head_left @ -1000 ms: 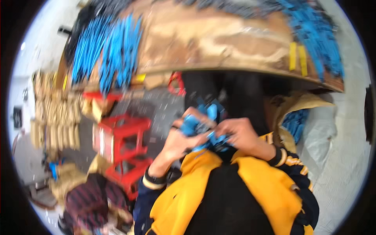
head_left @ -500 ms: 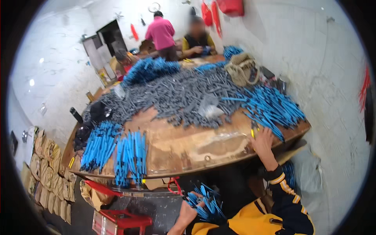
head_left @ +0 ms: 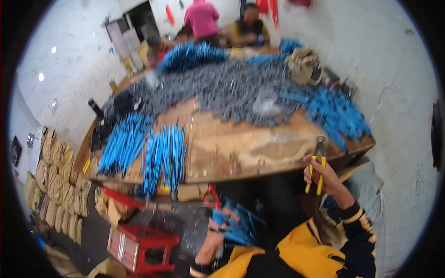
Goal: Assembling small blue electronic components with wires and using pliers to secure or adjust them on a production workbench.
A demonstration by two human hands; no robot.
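Note:
My right hand is closed around end-cutting pliers with yellow handles, held upright in front of the table's right edge. The jaws point away from me. Low in front of my body, my left hand grips a bundle of thin blue rods, which is smeared by motion. Some of its fingers are hidden behind the rods. The closest rods on the table to my right hand are a loose heap of blue rods with dark ends at the right side.
On the wooden table lie a wide pile of grey parts, blue rods in a left stack and another stack, and a clear bag. A red stool stands lower left. Several people sit or stand at the far end.
My right hand has lifted the pliers from the table's right side and drawn them back toward me. My left hand still holds the rods. The whole view has shifted.

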